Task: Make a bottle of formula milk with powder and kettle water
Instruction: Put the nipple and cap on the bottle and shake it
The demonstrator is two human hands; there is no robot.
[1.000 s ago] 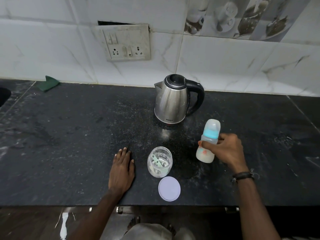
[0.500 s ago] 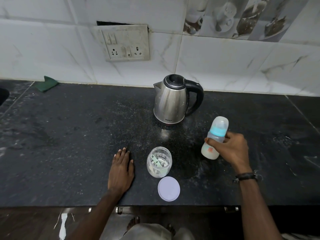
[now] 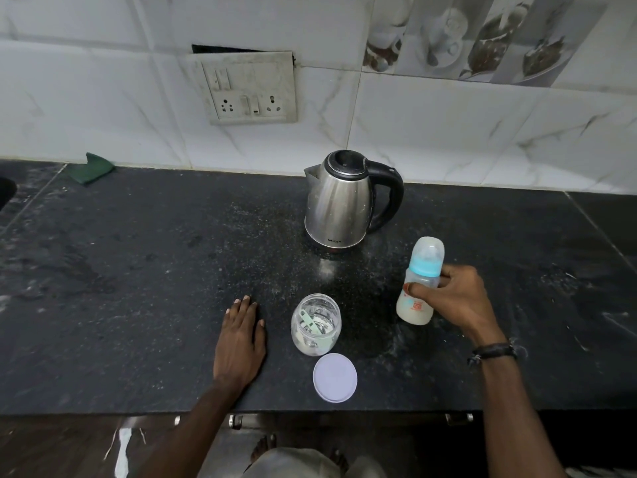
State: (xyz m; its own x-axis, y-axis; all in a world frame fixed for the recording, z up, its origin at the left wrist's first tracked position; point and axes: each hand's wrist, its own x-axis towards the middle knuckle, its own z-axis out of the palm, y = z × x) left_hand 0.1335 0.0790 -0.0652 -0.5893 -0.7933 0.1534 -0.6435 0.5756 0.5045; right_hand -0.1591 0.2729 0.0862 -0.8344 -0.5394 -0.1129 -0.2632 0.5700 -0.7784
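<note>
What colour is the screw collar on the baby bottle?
Light blue collar, just under the clear cap of the baby bottle; the head view shows it.

The right hand (image 3: 455, 298) covers the bottle's (image 3: 418, 294) far side, so can't tell if its base touches the counter (image 3: 138, 288). The bottle's print is too small to read. A dark thing (image 3: 5, 194) is cut off at the left edge. Scoop (image 3: 312, 326) in the jar (image 3: 315, 324) is half lost in glare.
</note>
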